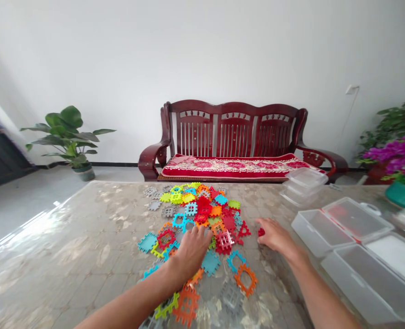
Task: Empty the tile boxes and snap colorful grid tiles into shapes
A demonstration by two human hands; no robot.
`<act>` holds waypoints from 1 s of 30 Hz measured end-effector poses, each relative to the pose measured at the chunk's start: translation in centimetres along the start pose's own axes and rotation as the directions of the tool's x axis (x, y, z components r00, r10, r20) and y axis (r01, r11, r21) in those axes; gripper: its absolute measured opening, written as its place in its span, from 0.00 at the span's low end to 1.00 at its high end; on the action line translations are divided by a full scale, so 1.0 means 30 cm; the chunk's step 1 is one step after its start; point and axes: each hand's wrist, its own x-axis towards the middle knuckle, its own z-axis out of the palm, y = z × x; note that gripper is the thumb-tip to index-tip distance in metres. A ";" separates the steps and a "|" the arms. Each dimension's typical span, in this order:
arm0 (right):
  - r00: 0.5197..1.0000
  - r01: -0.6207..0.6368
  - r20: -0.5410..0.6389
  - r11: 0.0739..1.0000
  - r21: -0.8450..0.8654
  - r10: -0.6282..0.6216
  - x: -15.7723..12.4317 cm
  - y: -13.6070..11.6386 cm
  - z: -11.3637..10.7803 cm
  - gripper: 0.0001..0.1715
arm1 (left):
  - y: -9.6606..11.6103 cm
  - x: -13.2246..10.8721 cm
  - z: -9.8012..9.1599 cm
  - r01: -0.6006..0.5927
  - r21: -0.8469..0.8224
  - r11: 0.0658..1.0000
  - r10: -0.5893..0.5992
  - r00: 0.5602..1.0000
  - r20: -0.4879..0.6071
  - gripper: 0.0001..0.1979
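A heap of plastic interlocking building tiles point(202, 208) in red, orange, blue, green, yellow and grey lies on the table. My left hand point(194, 246) reaches into the heap, its fingers curled down among the tiles. Its fingertips, and anything they may grip, are hidden. Close by lie a blue square tile point(210, 263) and a pink-red window tile point(225, 240). To the right of the heap, my right hand point(274, 236) pinches a small red tile point(261, 232) between thumb and fingers, at table height. An orange tile with a round hole point(246, 279) lies nearer to me.
Open clear plastic boxes point(367, 283) stand on the right of the table point(68, 256), with stacked clear containers point(301, 185) behind. Purple flowers point(399, 155) in a teal pot are at the right edge. Beyond the table is a wooden bench point(233, 125); a potted plant point(70, 137) stands left.
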 end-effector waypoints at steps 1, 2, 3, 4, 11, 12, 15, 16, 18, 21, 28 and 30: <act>1.000 -0.002 0.003 1.000 -0.009 0.002 -0.001 -0.007 -0.002 0.32 | 0.001 0.003 0.010 -0.012 0.045 0.999 0.013 1.000 -0.008 0.25; 1.000 -0.006 0.009 1.000 -0.017 0.006 -0.002 -0.013 -0.004 0.31 | 0.002 0.004 0.019 -0.024 0.079 0.997 0.026 1.000 -0.015 0.25; 1.000 -0.009 0.014 1.000 -0.023 0.009 -0.003 -0.019 -0.006 0.30 | 0.002 0.003 0.026 -0.034 0.097 0.995 0.036 0.999 -0.022 0.24; 1.000 -0.010 0.013 1.000 -0.024 0.010 -0.003 -0.026 -0.008 0.29 | 0.002 0.001 0.032 -0.039 0.097 0.995 0.042 0.999 -0.030 0.24; 0.991 0.116 -0.076 0.987 0.113 -0.108 0.019 -0.131 -0.021 0.25 | -0.011 -0.017 0.006 -0.071 -0.011 0.997 0.071 0.997 -0.034 0.20; 0.991 0.121 -0.066 0.987 0.102 -0.115 0.025 -0.146 -0.021 0.24 | -0.014 -0.018 0.002 -0.078 0.000 0.997 0.078 0.996 -0.032 0.20; 0.994 0.108 0.005 0.992 0.065 -0.109 0.038 -0.176 -0.018 0.23 | -0.027 -0.013 0.001 -0.099 0.064 0.993 0.101 0.994 -0.031 0.22; 0.995 0.099 0.020 0.993 0.062 -0.101 0.040 -0.180 -0.016 0.23 | -0.032 -0.012 0.004 -0.115 0.094 0.989 0.118 0.993 -0.027 0.24; 0.997 0.078 0.023 0.995 0.067 -0.080 0.041 -0.181 -0.014 0.22 | -0.041 -0.011 0.011 -0.156 0.155 0.975 0.162 0.987 -0.023 0.26; 0.998 0.051 0.019 0.995 0.084 -0.053 0.040 -0.176 -0.011 0.21 | -0.051 -0.021 0.012 -0.212 0.202 0.956 0.223 0.974 -0.036 0.24; 0.999 0.041 -0.017 0.964 0.263 -0.038 0.044 -0.138 0.001 0.20 | -0.093 -0.036 -0.023 -0.095 -0.144 0.985 0.057 0.967 -0.249 0.13; 0.998 0.053 0.011 0.923 0.382 -0.061 0.045 -0.132 -0.006 0.12 | -0.117 -0.017 -0.036 -0.028 -0.324 0.946 -0.079 0.947 -0.310 0.09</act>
